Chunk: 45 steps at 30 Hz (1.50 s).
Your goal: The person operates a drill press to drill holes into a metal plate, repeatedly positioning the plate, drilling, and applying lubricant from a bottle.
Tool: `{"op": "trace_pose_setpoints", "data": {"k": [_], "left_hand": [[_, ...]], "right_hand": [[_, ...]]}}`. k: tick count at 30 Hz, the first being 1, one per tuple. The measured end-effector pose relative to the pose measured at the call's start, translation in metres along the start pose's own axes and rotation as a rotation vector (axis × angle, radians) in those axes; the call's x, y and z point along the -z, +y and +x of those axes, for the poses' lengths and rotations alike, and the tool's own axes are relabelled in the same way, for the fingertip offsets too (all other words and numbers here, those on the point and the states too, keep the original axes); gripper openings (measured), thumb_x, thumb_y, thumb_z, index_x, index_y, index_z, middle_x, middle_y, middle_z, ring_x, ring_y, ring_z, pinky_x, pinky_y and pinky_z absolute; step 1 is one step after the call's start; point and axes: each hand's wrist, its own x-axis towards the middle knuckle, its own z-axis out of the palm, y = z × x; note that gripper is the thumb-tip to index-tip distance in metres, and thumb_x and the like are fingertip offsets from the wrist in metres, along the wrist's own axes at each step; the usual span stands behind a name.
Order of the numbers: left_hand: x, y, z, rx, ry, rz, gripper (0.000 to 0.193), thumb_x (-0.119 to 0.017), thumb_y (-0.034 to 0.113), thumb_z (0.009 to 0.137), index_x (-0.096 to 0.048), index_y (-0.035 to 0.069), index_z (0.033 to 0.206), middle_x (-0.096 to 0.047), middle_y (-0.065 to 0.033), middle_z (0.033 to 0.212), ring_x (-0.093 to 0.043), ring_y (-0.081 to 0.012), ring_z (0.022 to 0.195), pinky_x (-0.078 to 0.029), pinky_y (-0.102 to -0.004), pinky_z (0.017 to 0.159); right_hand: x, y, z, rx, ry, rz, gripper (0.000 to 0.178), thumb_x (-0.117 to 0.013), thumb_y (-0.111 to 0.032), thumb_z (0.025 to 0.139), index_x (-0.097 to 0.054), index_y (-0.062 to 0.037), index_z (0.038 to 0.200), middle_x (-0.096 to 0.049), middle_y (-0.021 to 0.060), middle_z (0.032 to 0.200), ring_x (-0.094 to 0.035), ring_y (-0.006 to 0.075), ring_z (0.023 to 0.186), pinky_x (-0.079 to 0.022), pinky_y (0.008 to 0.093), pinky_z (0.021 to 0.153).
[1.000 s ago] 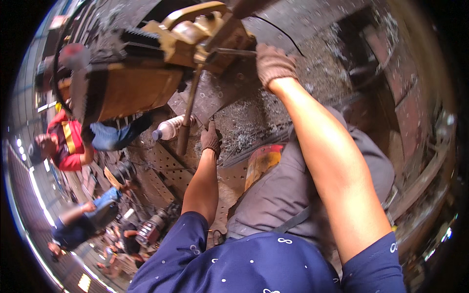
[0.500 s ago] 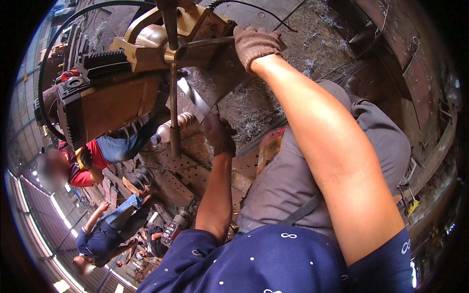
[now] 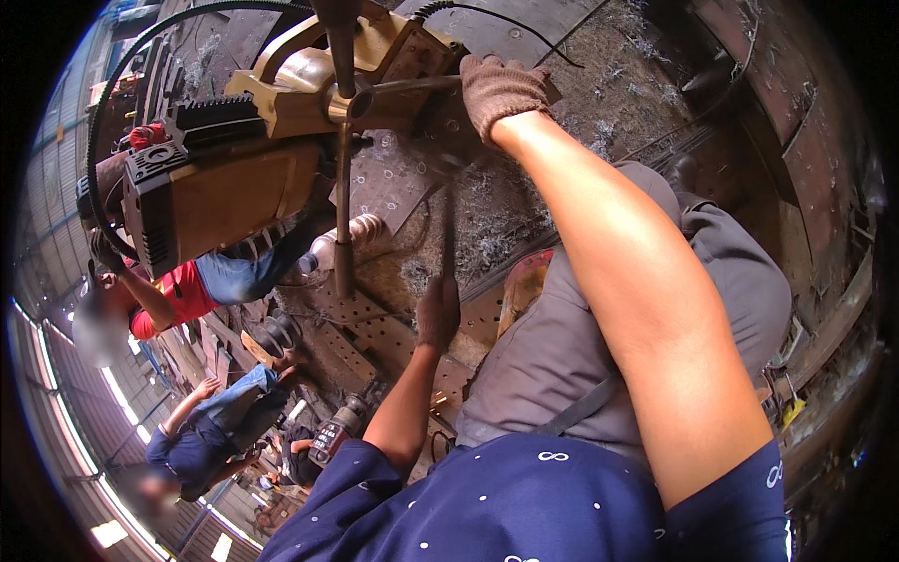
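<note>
My right hand [image 3: 506,96], in a brown knit glove, is closed over the end of a feed-handle spoke [image 3: 412,86] on a yellow portable drill machine [image 3: 309,80]. Two more spokes of that handle run up and down from its hub. Lower and to the left, my gloved left hand [image 3: 437,314] is closed around a narrow flat metal bar [image 3: 449,225]. The bar points away from me, with its far end blurred beside the machine. Beneath it lies a steel plate [image 3: 379,173] with chalk-like circles drawn on it. The drill's cutting end is hidden.
Metal shavings [image 3: 496,234] litter the surface around the plate. A black cable [image 3: 506,23] loops from the machine. At left are a person in red [image 3: 183,295] and another in dark blue [image 3: 206,440]. A perforated steel plate [image 3: 351,337] lies near my left forearm.
The bar in my left hand has swung from slanting toward the drill to nearly straight ahead, and that hand has dropped lower and slightly right. My right hand keeps its grip on the spoke.
</note>
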Motion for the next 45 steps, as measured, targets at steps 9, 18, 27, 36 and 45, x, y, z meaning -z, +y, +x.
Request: {"op": "trace_pose_setpoints", "data": {"k": [9, 18, 27, 36, 45], "left_hand": [[-0.005, -0.070, -0.076, -0.028, 0.128, 0.128, 0.033, -0.058, 0.039, 0.113, -0.067, 0.007, 0.110, -0.071, -0.0300, 0.090, -0.071, -0.0537, 0.090, -0.055, -0.0589, 0.077], [0.006, -0.006, 0.120, -0.007, 0.467, -0.265, 0.046, -0.050, 0.043, 0.115, -0.063, -0.001, 0.113, -0.068, -0.0230, 0.091, -0.067, -0.0400, 0.085, -0.052, -0.0525, 0.081], [-0.039, -0.012, 0.072, -0.024, 0.198, -0.002, 0.037, -0.050, 0.039, 0.116, -0.064, 0.006, 0.127, -0.074, -0.0319, 0.108, -0.070, -0.0568, 0.104, -0.054, -0.0630, 0.086], [-0.066, 0.007, 0.047, -0.207, 0.075, 0.001, 0.028, -0.056, 0.031, 0.114, -0.065, 0.006, 0.124, -0.072, -0.0310, 0.104, -0.068, -0.0558, 0.104, -0.055, -0.0601, 0.086], [-0.072, -0.006, 0.046, 0.194, 0.249, -0.019, 0.038, -0.050, 0.039, 0.116, -0.062, 0.003, 0.118, -0.075, -0.0277, 0.100, -0.074, -0.0493, 0.094, -0.054, -0.0564, 0.076]], "right_hand": [[-0.009, 0.001, 0.003, -0.007, 0.010, -0.014, 0.037, -0.051, -0.021, 0.113, -0.055, -0.0158, 0.149, -0.063, 0.0159, 0.155, -0.063, 0.0390, 0.143, -0.048, 0.0682, 0.113], [-0.008, -0.001, 0.004, 0.041, 0.009, -0.023, 0.034, -0.048, -0.021, 0.114, -0.057, -0.0142, 0.146, -0.065, 0.0183, 0.152, -0.065, 0.0398, 0.141, -0.051, 0.0642, 0.113], [-0.014, 0.007, 0.010, 0.009, 0.044, -0.012, 0.032, -0.050, -0.021, 0.113, -0.060, -0.0129, 0.143, -0.068, 0.0202, 0.147, -0.066, 0.0411, 0.139, -0.053, 0.0643, 0.111], [-0.007, 0.004, 0.005, 0.024, 0.028, -0.009, 0.032, -0.049, -0.018, 0.113, -0.059, -0.0104, 0.142, -0.066, 0.0211, 0.150, -0.065, 0.0428, 0.140, -0.051, 0.0662, 0.113], [-0.005, 0.000, 0.004, 0.002, 0.023, 0.032, 0.034, -0.049, -0.019, 0.113, -0.060, -0.0132, 0.145, -0.068, 0.0204, 0.150, -0.066, 0.0424, 0.140, -0.047, 0.0695, 0.117]]}}
